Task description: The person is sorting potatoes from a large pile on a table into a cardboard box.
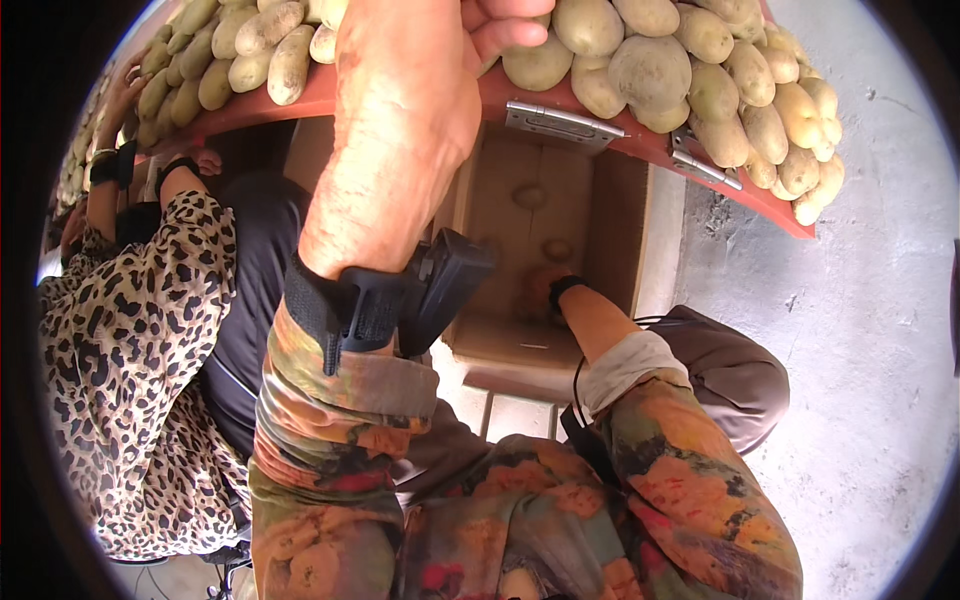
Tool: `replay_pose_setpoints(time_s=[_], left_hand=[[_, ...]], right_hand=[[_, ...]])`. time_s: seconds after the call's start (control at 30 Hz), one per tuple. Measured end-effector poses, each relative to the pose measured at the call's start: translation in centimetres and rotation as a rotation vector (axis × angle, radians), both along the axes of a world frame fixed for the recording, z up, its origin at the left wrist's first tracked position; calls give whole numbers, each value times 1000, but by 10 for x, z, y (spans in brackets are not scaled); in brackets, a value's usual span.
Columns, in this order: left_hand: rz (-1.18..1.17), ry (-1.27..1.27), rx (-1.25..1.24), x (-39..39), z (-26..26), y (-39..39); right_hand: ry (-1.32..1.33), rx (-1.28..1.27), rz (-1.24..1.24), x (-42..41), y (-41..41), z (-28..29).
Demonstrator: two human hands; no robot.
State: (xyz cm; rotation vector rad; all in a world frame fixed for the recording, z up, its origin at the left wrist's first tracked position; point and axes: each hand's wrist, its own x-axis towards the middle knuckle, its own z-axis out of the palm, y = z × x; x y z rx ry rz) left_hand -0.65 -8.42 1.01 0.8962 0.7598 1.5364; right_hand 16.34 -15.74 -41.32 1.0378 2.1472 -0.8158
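My left hand (420,82) reaches over the red edge of a raised surface, against a pile of potatoes (649,73); its fingers are partly cut off by the top of the picture, so its grip is unclear. Below that edge, an open cardboard box (626,225) stands between my knees. My right hand (546,285) is down inside the box, in shadow near several potatoes lying on its bottom, among them one potato (529,196) farther back. Whether the right hand holds anything cannot be seen. A black device is strapped to my left wrist, a black band to the right.
Metal hinges (564,124) sit on the red edge (780,214) above the box. Close on my left sits a person in a leopard-print garment (135,360), with hands at the potatoes and below the edge. Grey concrete floor (832,322) lies to the right.
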Motion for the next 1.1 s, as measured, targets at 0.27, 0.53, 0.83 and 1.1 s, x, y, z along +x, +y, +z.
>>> replay_pose_setpoints(time_s=[0.27,0.53,0.83,1.1], left_hand=[[-32,-14,-27,1,-5,-2],[63,36,-115,9,-4,-4],[-57,14,-29,4,-13,6],[-15,90,-57,-2,-8,7]], right_hand=[[-39,32,-18,-4,-10,19],[31,412,16,-1,0,33],[137,450,-362,41,39,-31],[139,269,-225,30,34,5]])
